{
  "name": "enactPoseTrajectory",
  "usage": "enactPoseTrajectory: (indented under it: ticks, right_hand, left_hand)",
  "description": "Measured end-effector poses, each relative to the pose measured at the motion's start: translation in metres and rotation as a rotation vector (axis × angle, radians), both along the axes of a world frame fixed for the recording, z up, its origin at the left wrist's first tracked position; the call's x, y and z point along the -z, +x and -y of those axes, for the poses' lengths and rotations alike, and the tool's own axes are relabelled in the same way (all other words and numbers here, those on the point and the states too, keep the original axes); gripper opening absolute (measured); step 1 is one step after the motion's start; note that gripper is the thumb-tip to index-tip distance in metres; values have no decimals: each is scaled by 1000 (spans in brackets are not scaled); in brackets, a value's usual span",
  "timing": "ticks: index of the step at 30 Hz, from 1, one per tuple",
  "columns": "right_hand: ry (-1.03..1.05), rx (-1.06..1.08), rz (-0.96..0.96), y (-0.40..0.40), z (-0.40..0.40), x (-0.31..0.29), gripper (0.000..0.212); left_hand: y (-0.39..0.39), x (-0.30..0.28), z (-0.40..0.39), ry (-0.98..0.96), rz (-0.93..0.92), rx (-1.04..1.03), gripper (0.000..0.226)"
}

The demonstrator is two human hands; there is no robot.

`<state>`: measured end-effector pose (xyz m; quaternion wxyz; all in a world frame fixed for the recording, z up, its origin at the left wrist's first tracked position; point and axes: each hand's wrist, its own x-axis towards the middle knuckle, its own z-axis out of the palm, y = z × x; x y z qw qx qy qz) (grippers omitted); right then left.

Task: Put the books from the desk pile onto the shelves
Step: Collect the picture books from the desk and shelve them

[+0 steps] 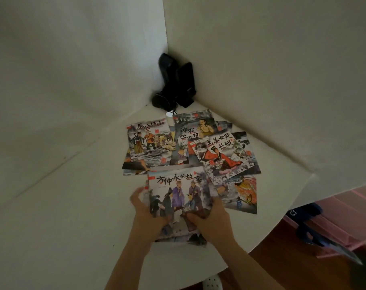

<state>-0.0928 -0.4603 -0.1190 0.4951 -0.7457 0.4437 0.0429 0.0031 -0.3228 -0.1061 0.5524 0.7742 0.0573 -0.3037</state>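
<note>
Several thin picture books lie spread on the white desk (63, 216) near its back corner. The nearest book (177, 191), with a purple-robed figure on its cover, is held by both hands. My left hand (144, 208) grips its left edge, thumb over the cover. My right hand (209, 216) grips its lower right part, thumb on the cover. Behind it lie a book with a walking pair (148, 143), one with a seated man (196, 132), one with a red-robed woman (221, 155) and one with butterflies (242, 195). No shelves are in view.
A black device (175, 80) with a cord stands in the corner where two white walls meet. The desk's rounded front edge runs at lower right, above a wooden floor (303, 268). Pink bins (345, 216) and a dark blue object (307, 222) sit on the right.
</note>
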Motion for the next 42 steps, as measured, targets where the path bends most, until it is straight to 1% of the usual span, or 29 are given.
enactPoseTrajectory:
  ticks: [1,2,3,5,7,8,10,11,12,14,15,16,18,19,21,22,24,27,28,30,31,32,33,34,36,37,39,41,42]
  right_hand:
    - [0,-23,27,10,2,-6,79]
    - [2,-39,46,21,7,-13,79]
    - [-2,-49,56,31,16,-19,79]
    - [-53,-85,72,45,45,-36,80]
    - [-120,-99,84,52,84,-49,78]
    - [-157,-101,76,54,104,-53,75]
    - [-229,-92,59,56,142,-54,69]
    - [-245,-83,61,57,158,-50,66]
    - [-249,-72,62,57,171,-44,64]
    - [-245,-55,53,57,190,-29,63]
    - [-241,-53,43,55,195,-20,64]
    - [-238,-63,25,53,198,-11,65]
    - [-229,-80,-3,49,201,3,68]
    - [-223,-72,3,48,203,8,69]
    - [-182,-50,13,49,206,11,73]
    - [-153,-39,20,50,208,10,75]
    - [-102,-20,46,52,209,5,79]
    - [-59,-18,185,59,195,-6,88]
    - [-67,-39,236,65,187,-10,87]
    - [-81,-127,321,83,162,-22,76]
    - [-71,-176,354,93,146,-30,74]
    - [-51,-205,392,101,129,-37,77]
    - [-51,-216,438,106,115,-40,81]
    - [-69,-217,476,109,104,-37,79]
    - [-89,-237,501,107,89,-25,59]
    - [-72,-238,494,103,84,-18,48]
    - [-68,-252,466,95,82,-2,40]
    - [-105,-268,465,90,83,13,30]
    - [-119,-271,469,88,83,18,24]
  left_hand:
    - [6,-6,-3,-16,32,-30,90]
    - [15,-9,-1,-17,36,-65,92]
    - [22,-15,5,-3,40,-86,80]
    - [35,-21,26,67,53,-43,57]
    - [40,-23,60,48,38,4,47]
    - [42,-20,81,31,5,17,50]
    - [45,-9,122,-11,-9,35,72]
    - [45,-2,143,16,26,59,82]
    - [45,6,160,101,69,99,88]
    - [40,19,184,315,136,181,88]
    - [35,23,193,385,165,201,85]
    - [31,28,199,411,208,193,81]
    - [27,37,207,397,271,170,75]
    - [30,39,208,322,243,122,74]
    - [36,41,209,86,56,-23,79]
    - [38,38,209,-28,-4,-64,86]
    - [40,28,200,-159,5,-68,84]
    - [51,7,173,-250,67,-46,78]
    - [58,2,161,-225,106,-41,73]
    - [73,-11,130,-136,244,-24,57]
    - [78,-19,113,-122,311,-12,55]
    - [82,-24,96,-94,361,14,57]
    - [84,-31,84,-61,403,43,64]
    - [85,-33,73,-49,400,75,73]
    - [84,-25,57,-115,332,115,85]
    - [83,-14,53,-125,291,125,87]
    - [78,9,46,-49,263,122,90]
    - [70,27,45,23,303,129,99]
    - [66,35,45,19,314,105,100]
